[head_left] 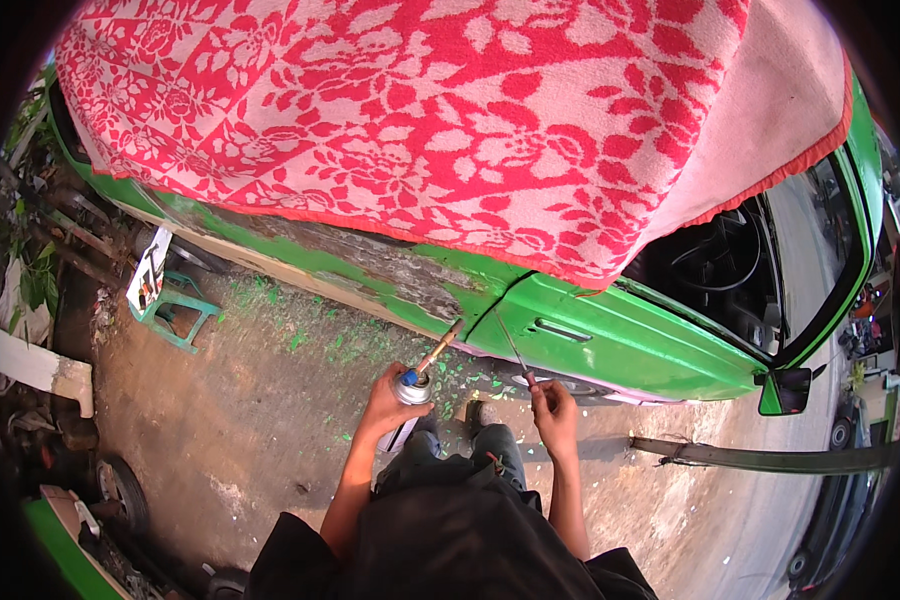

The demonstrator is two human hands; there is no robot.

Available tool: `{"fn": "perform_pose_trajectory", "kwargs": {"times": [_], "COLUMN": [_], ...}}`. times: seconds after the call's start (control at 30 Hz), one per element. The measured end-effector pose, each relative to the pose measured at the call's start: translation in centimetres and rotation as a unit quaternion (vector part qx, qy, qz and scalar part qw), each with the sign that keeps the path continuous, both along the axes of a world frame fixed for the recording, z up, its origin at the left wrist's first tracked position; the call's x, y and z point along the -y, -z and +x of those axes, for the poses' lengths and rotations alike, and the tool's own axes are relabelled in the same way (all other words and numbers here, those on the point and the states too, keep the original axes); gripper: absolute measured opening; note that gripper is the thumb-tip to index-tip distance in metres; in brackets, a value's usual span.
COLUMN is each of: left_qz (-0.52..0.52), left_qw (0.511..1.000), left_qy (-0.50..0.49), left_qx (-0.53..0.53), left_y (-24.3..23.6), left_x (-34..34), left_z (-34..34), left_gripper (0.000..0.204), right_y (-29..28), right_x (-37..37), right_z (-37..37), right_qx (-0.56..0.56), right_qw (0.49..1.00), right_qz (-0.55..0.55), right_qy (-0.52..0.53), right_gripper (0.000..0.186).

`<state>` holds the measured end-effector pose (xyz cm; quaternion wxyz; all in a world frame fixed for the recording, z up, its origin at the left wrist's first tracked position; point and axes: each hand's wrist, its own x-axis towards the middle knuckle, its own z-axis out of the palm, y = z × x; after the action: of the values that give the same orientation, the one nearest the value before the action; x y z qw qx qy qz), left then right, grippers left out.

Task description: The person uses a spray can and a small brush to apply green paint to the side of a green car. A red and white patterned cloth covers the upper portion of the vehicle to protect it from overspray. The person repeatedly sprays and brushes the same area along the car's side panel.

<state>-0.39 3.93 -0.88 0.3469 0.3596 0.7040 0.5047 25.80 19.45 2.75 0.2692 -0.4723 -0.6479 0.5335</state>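
My left hand (385, 408) grips a silver gas canister (413, 390) with a blue fitting and brass torch nozzle (440, 345), pointed toward a green vehicle's side. That side has a rough patch of peeled paint (415, 292), just left of the door (630, 350). My right hand (555, 418) is closed on a thin metal tool (512, 348), whose far end lies over the panel near the door seam; whether it touches is unclear. A red and pink floral blanket (420, 120) covers the upper part of the vehicle. Green flakes (295, 340) litter the ground below.
A teal plastic stool (198, 322) holding a printed sheet stands at left. A tire (120, 490), scrap parts and a white board (35, 365) line the left edge. A long beam (770, 452) extends from the right. A side mirror (785, 393) juts out; parked vehicles line the far right.
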Motion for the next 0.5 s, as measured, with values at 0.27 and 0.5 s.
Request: {"fn": "perform_pose_trajectory", "kwargs": {"times": [0.27, 0.5], "left_qz": [0.000, 0.017], "left_qw": [0.998, 0.995], "left_qy": [-0.047, -0.082], "left_qx": [0.031, 0.045], "left_y": [-1.2, -0.4], "left_x": [-2.1, -3.3], "left_z": [1.5, 2.7], "left_gripper": [0.050, 0.051], "right_y": [0.4, 1.1], "right_x": [-2.2, -4.7], "right_z": [-1.3, -0.8], "right_qx": [-0.095, -0.103], "right_qw": [0.984, 0.982], "right_qz": [-0.129, -0.112], "right_qy": [-0.080, -0.110], "right_gripper": [0.013, 0.011]}}
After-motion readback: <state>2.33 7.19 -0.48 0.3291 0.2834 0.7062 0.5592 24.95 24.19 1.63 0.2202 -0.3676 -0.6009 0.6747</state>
